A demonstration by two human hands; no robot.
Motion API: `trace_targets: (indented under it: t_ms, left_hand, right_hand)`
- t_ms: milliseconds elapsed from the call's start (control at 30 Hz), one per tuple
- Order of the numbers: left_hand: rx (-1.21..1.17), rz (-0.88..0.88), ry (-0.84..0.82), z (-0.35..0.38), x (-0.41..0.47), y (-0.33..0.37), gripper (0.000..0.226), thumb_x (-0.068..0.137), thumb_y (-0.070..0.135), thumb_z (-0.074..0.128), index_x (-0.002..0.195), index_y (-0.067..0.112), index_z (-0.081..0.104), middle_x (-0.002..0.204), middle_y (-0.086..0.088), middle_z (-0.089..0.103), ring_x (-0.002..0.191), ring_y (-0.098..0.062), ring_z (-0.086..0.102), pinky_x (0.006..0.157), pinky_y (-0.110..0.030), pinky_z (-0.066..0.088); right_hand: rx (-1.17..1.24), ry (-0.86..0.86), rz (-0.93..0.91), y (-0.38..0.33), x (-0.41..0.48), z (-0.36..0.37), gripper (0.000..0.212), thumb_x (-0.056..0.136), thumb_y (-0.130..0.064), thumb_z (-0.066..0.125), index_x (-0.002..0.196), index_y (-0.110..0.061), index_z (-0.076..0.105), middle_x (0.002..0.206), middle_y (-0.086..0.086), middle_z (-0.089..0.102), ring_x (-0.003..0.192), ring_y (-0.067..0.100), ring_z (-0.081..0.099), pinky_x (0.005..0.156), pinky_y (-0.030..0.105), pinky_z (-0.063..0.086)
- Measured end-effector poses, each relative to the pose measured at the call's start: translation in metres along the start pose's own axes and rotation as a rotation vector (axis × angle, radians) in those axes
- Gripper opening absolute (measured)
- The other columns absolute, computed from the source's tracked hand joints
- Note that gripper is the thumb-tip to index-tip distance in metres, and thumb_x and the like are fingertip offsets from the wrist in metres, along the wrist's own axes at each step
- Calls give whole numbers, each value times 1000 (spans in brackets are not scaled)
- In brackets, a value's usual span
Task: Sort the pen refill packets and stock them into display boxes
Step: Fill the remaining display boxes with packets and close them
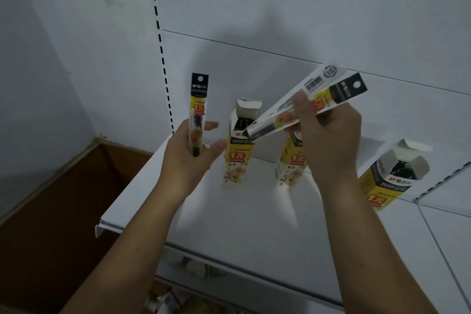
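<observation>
My left hand holds one pen refill packet upright; it has a black top and a yellow label. My right hand grips a small bunch of refill packets, tilted with their lower ends pointing down-left at the open top of the left display box. A second yellow display box stands behind my right hand, partly hidden. A third display box, open and holding dark packets, stands at the right, leaning.
The boxes stand on a white metal shelf with a white back panel and a slotted upright. A brown cardboard carton sits lower left. Items on a lower shelf show dimly below the front edge.
</observation>
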State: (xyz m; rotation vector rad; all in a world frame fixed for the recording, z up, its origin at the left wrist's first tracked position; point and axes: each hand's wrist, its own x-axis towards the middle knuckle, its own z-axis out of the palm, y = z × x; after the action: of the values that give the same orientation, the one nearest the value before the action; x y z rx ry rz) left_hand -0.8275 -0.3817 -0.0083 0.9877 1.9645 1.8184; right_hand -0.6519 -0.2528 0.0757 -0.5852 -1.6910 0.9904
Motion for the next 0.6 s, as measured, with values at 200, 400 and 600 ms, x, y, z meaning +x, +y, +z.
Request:
trace_targets:
  t_ms: [200, 400, 600]
  left_hand:
    - [-59, -16, -141, 16, 21, 2, 54, 77, 22, 93, 120, 31, 60, 109, 8, 76, 73, -25, 71, 79, -37, 65]
    - [-79, -18, -135, 22, 24, 3, 48, 82, 15, 88, 120, 15, 59, 109, 5, 74, 64, -7, 68, 59, -14, 52]
    - [-79, -12, -149, 20, 27, 1, 46, 83, 17, 88, 119, 19, 60, 121, 5, 74, 65, -7, 69, 58, -14, 52]
  right_hand:
    - [-35, -6, -114, -8, 21, 12, 24, 105, -19, 63, 100, 3, 73, 86, 2, 78, 81, 9, 78, 63, 20, 60]
    - [-218, -127, -107, 2, 30, 25, 21, 103, -31, 65, 95, -14, 75, 81, -11, 77, 76, 3, 74, 70, 34, 62]
    - [-415, -447, -105, 10, 32, 34, 14, 96, -36, 74, 91, -24, 76, 83, -13, 71, 74, 4, 65, 67, 16, 44]
